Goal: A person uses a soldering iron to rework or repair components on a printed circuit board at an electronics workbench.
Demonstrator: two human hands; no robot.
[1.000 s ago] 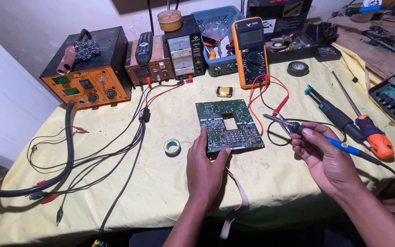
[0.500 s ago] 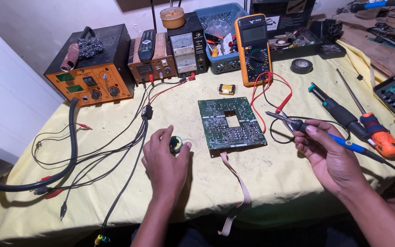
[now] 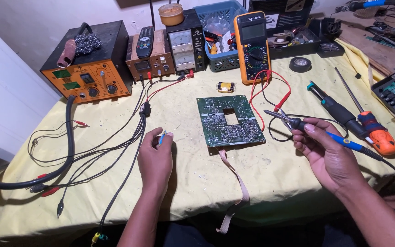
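A circuit board is laid flat near the middle of the surface, with a ribbon cable trailing from its near edge over the front rim. The left hand is placed left of the board, a small solder spool pinched in it. The right hand is set to the board's right, and a soldering iron is held in it with the tip toward the board. Behind the board, a multimeter is propped upright, with a small transformer just in front of it. At the far left a soldering station is placed, and a bench power supply stands to its right. A screwdriver is laid at the right, beyond the right hand.
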